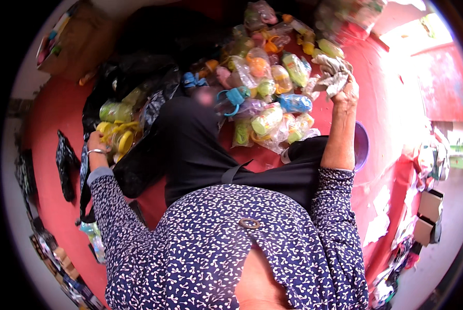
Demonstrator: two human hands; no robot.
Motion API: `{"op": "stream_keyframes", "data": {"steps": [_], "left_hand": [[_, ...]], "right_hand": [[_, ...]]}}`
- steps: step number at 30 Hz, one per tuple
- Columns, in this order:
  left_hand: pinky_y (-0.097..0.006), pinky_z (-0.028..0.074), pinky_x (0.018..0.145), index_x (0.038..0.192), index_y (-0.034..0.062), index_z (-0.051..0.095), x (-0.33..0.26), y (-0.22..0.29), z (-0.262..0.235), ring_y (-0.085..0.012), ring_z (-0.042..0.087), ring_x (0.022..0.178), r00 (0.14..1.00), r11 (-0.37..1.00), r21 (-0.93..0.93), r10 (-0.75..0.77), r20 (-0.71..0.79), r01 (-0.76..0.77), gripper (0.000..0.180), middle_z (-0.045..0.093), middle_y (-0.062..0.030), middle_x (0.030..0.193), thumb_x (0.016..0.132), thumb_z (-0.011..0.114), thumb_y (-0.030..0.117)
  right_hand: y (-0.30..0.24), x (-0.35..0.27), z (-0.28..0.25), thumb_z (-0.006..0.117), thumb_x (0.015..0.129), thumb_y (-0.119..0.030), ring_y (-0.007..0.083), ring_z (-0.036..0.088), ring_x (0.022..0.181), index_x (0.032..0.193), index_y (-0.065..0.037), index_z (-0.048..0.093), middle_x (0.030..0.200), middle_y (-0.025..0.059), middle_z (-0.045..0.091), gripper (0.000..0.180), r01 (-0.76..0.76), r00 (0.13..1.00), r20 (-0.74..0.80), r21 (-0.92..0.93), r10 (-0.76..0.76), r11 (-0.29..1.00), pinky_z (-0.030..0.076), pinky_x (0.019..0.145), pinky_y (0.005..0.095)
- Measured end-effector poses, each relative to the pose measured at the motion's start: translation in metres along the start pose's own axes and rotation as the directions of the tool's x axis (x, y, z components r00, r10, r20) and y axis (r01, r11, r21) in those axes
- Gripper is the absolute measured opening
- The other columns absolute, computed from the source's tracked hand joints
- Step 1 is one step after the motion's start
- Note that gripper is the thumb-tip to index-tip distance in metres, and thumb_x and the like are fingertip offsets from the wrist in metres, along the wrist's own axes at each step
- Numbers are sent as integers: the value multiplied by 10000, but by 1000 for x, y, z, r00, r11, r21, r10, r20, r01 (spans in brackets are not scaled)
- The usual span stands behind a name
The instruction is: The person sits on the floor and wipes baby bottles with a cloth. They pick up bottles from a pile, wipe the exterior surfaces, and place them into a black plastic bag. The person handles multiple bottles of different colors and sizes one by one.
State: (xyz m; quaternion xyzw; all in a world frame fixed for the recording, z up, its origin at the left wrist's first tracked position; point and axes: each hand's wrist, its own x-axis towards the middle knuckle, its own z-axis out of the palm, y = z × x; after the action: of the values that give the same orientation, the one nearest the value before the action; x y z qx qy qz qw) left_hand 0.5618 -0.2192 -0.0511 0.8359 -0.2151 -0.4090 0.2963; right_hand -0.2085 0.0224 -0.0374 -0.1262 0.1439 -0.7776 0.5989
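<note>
Crumpled grey rag [332, 72] bunched in right hand [347, 93], far right; left hand [94, 142] grips black bag [133, 77] beside packaged cups [267, 77].

View: single head-worn fisheye camera, left of a pair.
Facing: steeply down over the person's torso and lap onto the red floor [56, 108].
Nearness: close; forearms enter from below.
Edges: straight lines bend at the rim.

Daylight blew out upper-right corner; centre was evenly lit, colours vivid. Heavy fisheye bend, black vignette, soft blur w/ edges.
</note>
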Motion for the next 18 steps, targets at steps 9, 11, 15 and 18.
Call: {"op": "stream_keyframes", "data": {"steps": [9,11,15,18], "left_hand": [[-487,160,1031,1195,79,545,-284,103,179,-169,414,1226,465,645,-367,751,469,-670,419,556,-51,1224,846,571,308],[-315,363,936,1041,48,630,-315,91,245,-183,562,1034,-253,-52,-385,833,493,-921,299,630,-67,1066,851,548,263],[-380,384,906,918,30,606,-364,44,346,-200,570,906,459,859,-229,450,766,-459,164,625,-89,994,820,563,154],[-482,326,940,1029,42,532,-374,66,332,-206,553,931,533,969,-243,228,815,-43,235,582,-61,956,796,558,58]], "right_hand": [[-4,14,26,460,849,-452,358,597,829,1047,-79,562,972,189,623,434,295,817,-487,-103,-307,950,462,692,509],[9,8,49,473,848,-450,333,595,810,1005,-115,562,940,156,616,380,270,776,-550,-152,-308,951,462,673,499],[20,-1,35,540,813,-254,272,593,698,855,-93,565,730,76,585,168,59,659,-709,-287,-253,956,496,633,431],[31,-16,38,547,793,-165,233,577,606,800,-59,564,706,77,582,107,-21,537,-773,-413,-338,911,497,516,383]]}}
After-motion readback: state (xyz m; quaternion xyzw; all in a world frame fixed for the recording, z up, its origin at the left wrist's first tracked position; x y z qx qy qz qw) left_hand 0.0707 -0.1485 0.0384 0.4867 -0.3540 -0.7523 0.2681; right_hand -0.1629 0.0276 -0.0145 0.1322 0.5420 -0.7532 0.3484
